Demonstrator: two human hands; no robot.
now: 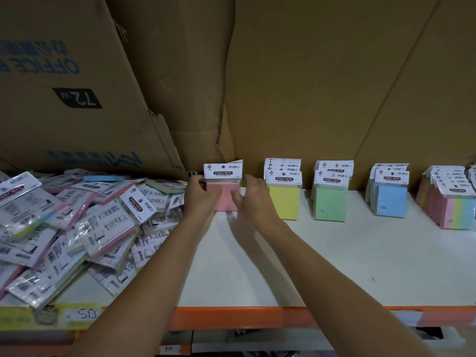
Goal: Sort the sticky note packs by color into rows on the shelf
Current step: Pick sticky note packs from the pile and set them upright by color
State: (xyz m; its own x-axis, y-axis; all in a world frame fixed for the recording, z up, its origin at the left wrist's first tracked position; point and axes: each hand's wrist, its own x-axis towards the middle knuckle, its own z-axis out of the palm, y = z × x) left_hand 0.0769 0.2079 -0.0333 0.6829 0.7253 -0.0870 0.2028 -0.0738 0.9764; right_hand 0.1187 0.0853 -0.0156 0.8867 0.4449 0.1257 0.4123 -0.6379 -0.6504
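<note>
A pink sticky note pack (223, 188) stands upright near the back of the white shelf (334, 253), with another pack's header just behind it. My left hand (199, 195) grips its left side and my right hand (253, 195) touches its right side. To the right stand rows of yellow packs (284, 195), green packs (331, 194), blue packs (390, 197) and multicolour packs (450, 204). A loose heap of unsorted packs (77, 228) covers the shelf's left part.
Large cardboard boxes (77, 86) lean behind the shelf. The shelf's orange front rail (244, 318) runs along the bottom, with a yellow price label (82, 314) at the left. Bare white shelf lies in front of the rows.
</note>
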